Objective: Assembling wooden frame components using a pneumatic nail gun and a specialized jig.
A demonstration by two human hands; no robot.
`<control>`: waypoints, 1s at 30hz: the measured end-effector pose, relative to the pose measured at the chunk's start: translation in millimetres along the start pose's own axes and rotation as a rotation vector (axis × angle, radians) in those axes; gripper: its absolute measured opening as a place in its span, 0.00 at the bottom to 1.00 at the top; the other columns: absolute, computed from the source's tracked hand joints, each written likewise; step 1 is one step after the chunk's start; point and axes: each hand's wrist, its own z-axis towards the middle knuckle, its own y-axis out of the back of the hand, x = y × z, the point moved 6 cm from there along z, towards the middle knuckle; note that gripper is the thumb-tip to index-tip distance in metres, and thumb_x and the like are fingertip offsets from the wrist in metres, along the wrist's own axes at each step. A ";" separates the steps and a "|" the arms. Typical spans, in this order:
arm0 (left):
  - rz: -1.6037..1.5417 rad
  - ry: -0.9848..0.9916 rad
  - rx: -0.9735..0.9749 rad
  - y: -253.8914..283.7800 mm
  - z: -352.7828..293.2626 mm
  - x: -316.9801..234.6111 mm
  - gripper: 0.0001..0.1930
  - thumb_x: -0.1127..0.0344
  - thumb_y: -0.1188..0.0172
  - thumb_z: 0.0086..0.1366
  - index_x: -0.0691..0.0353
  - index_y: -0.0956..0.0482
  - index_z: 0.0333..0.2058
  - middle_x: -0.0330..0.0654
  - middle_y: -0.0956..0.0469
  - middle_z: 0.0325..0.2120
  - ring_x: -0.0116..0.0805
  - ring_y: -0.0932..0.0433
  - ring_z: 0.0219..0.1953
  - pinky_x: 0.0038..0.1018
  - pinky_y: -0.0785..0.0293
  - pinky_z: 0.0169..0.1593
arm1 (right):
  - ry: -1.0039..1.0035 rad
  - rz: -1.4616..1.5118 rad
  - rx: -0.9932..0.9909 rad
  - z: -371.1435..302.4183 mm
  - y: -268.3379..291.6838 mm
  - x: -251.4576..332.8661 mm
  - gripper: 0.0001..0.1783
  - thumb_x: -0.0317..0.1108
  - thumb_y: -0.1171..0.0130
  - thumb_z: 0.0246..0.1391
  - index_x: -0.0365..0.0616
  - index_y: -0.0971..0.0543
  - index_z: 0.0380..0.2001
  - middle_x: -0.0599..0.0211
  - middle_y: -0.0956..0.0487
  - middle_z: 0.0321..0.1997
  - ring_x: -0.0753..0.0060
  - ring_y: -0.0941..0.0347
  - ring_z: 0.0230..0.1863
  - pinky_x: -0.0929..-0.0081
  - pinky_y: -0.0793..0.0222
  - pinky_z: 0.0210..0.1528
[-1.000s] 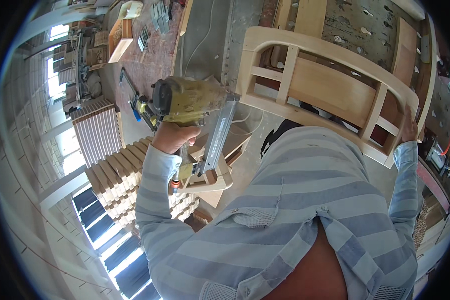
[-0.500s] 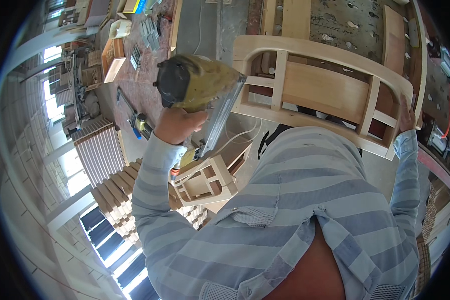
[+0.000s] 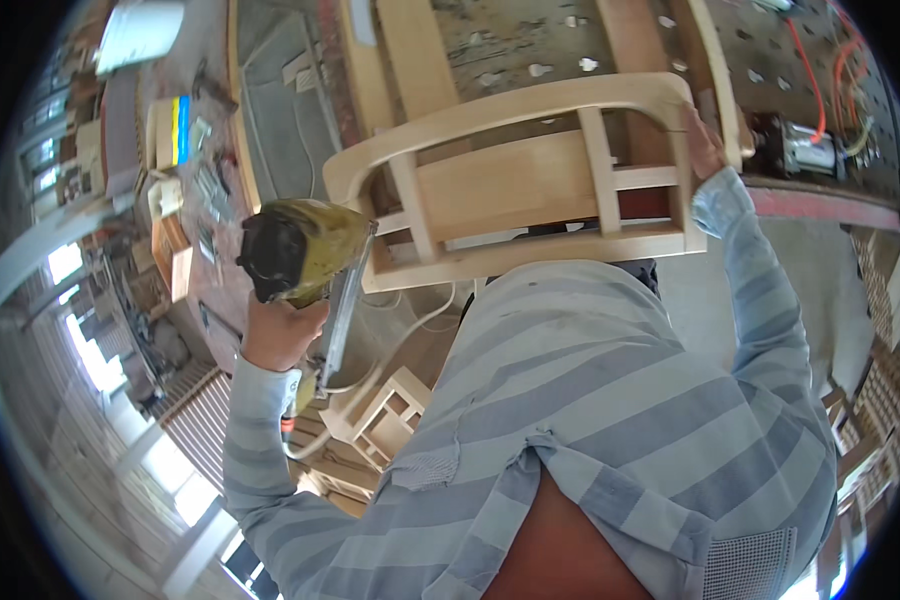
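My left hand [image 3: 282, 332] is closed around the handle of a yellow and black nail gun [image 3: 320, 245]. The gun's nose touches, or nearly touches, the left end of a pale wooden frame [image 3: 510, 187], which has rounded upper corners, a wide middle panel and short side rails. At the frame's opposite end, my right hand [image 3: 705, 148] grips the outer upright, its fingers partly hidden. The frame stands just in front of my body, at the near edge of a workbench [image 3: 515, 30]. An air hose [image 3: 370, 385] runs below the gun.
Another, smaller-looking wooden frame [image 3: 390, 415] lies low on the left. Slatted wood [image 3: 198, 415] is stacked beyond it. A side table [image 3: 195, 90] holds boxes and metal strips. At right, a metal clamp cylinder [image 3: 805, 145] with orange hoses sits on the bench.
The view has swung, so the frame, gun and both hands appear farther left. The clamp cylinder at right shows more fully. Both hands keep their holds.
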 end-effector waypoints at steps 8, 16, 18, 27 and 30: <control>-0.238 -0.138 0.508 -83.8 37.1 -177.9 0.09 0.69 0.40 0.58 0.70 0.19 0.34 0.39 0.26 0.15 0.27 0.32 0.14 0.19 0.34 0.23 | -0.124 0.282 -0.022 -35.5 -5.9 26.0 0.34 0.59 0.50 0.61 0.39 0.25 0.55 0.60 0.24 0.55 0.68 0.28 0.54 0.76 0.34 0.55; -0.129 -0.375 0.721 -178.0 73.0 -312.0 0.09 0.66 0.39 0.57 0.68 0.19 0.26 0.38 0.26 0.13 0.27 0.32 0.14 0.18 0.37 0.24 | -0.382 0.514 0.321 11.9 -29.6 11.2 0.46 0.76 0.54 0.50 0.43 0.21 0.49 0.59 0.20 0.46 0.65 0.25 0.44 0.68 0.31 0.49; -0.088 -0.421 0.766 -189.9 70.6 -330.3 0.09 0.66 0.38 0.57 0.68 0.19 0.26 0.39 0.26 0.13 0.27 0.32 0.14 0.18 0.37 0.24 | -0.398 0.476 0.314 13.4 -31.6 13.4 0.46 0.77 0.55 0.49 0.43 0.20 0.48 0.58 0.20 0.44 0.65 0.25 0.40 0.69 0.31 0.47; 0.275 -0.311 0.685 -193.2 78.7 -341.8 0.06 0.69 0.39 0.56 0.66 0.21 0.25 0.39 0.25 0.13 0.27 0.32 0.14 0.17 0.37 0.24 | -0.246 0.357 0.324 21.4 -34.2 12.5 0.48 0.77 0.62 0.52 0.45 0.22 0.54 0.55 0.24 0.57 0.59 0.28 0.56 0.67 0.38 0.60; 0.245 -0.325 0.671 -191.5 79.9 -334.7 0.05 0.70 0.39 0.55 0.66 0.21 0.24 0.38 0.26 0.13 0.27 0.32 0.14 0.17 0.37 0.24 | -0.251 0.372 0.291 25.3 -35.8 7.5 0.49 0.78 0.58 0.50 0.44 0.23 0.54 0.56 0.23 0.54 0.61 0.26 0.52 0.67 0.34 0.56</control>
